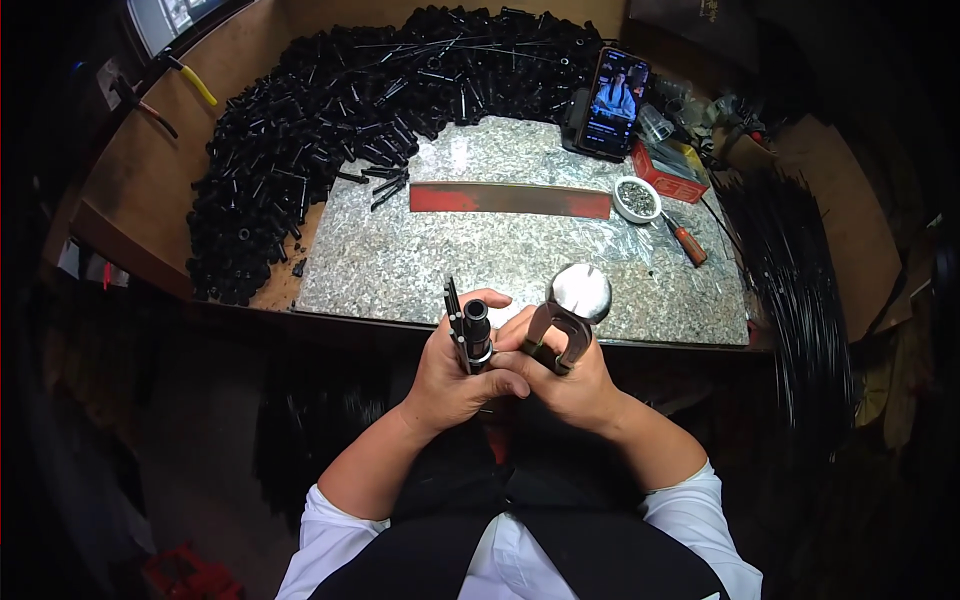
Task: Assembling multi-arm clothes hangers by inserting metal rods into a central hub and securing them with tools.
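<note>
My left hand (pixel 451 375) is closed around a black tubular part (pixel 476 325) with a round open end, standing upright. Several thin black rods (pixel 454 312) stick up beside the tube in the same grip. Close by on the right, my right hand (pixel 575 385) is closed on a tool (pixel 573 340) with curved dark brown arms. A round silver disc (pixel 581 292) shows at the tool's top; how it is joined I cannot tell. My fingertips meet between the two hands, in front of the table edge, and hide whatever they may pinch.
A speckled stone slab (pixel 380 260) bears a red strip (pixel 510 200), a white bowl (pixel 637 200) of small metal bits and an orange-handled screwdriver (pixel 686 240). Behind are a heap of black tubular parts (pixel 270 170), a phone (pixel 612 105) and a red box (pixel 668 172). Black rods (pixel 790 270) hang at right.
</note>
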Demonstrator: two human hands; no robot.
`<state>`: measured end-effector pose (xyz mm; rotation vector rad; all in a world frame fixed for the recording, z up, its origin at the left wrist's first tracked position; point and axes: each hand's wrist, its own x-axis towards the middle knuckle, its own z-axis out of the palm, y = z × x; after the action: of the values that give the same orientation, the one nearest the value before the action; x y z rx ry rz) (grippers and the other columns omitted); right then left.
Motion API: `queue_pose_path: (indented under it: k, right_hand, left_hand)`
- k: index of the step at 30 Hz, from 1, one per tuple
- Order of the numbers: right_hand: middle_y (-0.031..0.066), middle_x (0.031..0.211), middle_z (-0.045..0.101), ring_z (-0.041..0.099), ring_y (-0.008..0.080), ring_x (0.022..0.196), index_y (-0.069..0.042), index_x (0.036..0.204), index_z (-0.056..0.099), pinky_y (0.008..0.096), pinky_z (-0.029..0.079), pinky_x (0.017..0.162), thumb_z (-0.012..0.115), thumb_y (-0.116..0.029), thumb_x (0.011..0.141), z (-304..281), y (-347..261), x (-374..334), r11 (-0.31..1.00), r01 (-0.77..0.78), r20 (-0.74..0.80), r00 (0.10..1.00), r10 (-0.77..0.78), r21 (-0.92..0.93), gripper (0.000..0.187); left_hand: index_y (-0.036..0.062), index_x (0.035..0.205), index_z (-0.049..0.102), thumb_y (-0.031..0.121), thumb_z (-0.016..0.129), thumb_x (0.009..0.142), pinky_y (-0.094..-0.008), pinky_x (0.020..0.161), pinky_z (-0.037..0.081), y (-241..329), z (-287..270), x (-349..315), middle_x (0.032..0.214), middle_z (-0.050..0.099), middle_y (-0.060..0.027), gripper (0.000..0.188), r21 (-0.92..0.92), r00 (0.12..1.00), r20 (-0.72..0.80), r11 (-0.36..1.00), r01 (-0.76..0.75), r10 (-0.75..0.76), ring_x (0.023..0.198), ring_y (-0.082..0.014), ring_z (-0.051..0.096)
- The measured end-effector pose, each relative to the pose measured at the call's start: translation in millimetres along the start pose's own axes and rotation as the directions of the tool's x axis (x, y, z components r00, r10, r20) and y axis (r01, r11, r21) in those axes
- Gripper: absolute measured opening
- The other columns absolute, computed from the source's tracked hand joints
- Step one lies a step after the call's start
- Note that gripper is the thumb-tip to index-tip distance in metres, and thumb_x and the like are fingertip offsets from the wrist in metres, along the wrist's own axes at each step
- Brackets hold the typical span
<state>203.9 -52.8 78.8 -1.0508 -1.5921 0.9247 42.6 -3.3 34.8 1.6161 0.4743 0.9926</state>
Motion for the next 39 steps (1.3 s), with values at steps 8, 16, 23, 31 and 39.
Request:
queue_pose_path:
  k: [8, 16, 23, 31, 39]
  right_hand:
    - [0.0103, 0.088, 0.062, 0.061, 0.0192, 0.084, 0.000, 0.088, 0.061, 0.0305, 0.048, 0.073, 0.065, 0.005, 0.080, 6, 4, -3, 0.998, 0.031, -0.053, 0.998, -0.035, -0.060, 0.010]
    - [0.0120, 0.086, 0.061, 0.060, 0.0190, 0.080, 0.001, 0.087, 0.059, 0.0302, 0.049, 0.072, 0.063, 0.007, 0.080, 7, 7, -1, 0.995, 0.098, -0.028, 0.995, -0.098, -0.010, 0.010]
    - [0.0116, 0.089, 0.060, 0.059, 0.0188, 0.083, 0.001, 0.088, 0.059, 0.0305, 0.048, 0.075, 0.061, 0.005, 0.082, 8, 10, -3, 0.997, 0.060, -0.039, 0.998, -0.058, 0.042, 0.008]
    - [0.0112, 0.090, 0.061, 0.060, 0.0190, 0.083, 0.001, 0.089, 0.060, 0.0306, 0.047, 0.074, 0.063, 0.001, 0.083, 7, 7, -3, 0.997, 0.064, -0.027, 0.998, -0.065, -0.031, 0.007]
    - [0.0118, 0.088, 0.062, 0.061, 0.0207, 0.083, 0.000, 0.090, 0.060, 0.0319, 0.048, 0.073, 0.063, 0.005, 0.081, 9, 8, -5, 0.985, 0.127, -0.059, 0.989, -0.134, -0.116, 0.011]
  left_hand:
    - [0.0008, 0.125, 0.040, 0.012, 0.084, 0.067, -0.0202, 0.070, 0.047, 6, -1, -1, 0.075, 0.064, 0.0005, 0.074, -0.041, 0.999, 0.032, 0.999, -0.002, 0.003, 0.076, -0.0050, 0.061]
    - [0.0019, 0.120, 0.047, 0.026, 0.089, 0.061, -0.0200, 0.068, 0.040, -2, 4, -4, 0.090, 0.050, 0.0028, 0.077, -0.201, 0.992, -0.071, 0.975, 0.092, -0.108, 0.076, -0.0049, 0.047]
    - [0.0021, 0.120, 0.047, 0.027, 0.089, 0.061, -0.0200, 0.067, 0.040, -3, 3, -3, 0.087, 0.050, 0.0036, 0.077, -0.268, 0.991, -0.062, 0.958, 0.102, -0.123, 0.074, -0.0046, 0.046]
    - [0.0035, 0.125, 0.040, 0.016, 0.086, 0.066, -0.0181, 0.063, 0.042, 0, 5, -4, 0.079, 0.057, 0.0032, 0.076, -0.342, 0.996, -0.027, 0.936, 0.076, -0.091, 0.071, -0.0028, 0.053]
    - [0.0023, 0.126, 0.038, 0.011, 0.084, 0.067, -0.0194, 0.065, 0.046, 7, 1, -2, 0.079, 0.063, -0.0004, 0.075, -0.189, 0.998, 0.012, 0.980, 0.056, -0.054, 0.072, -0.0055, 0.059]
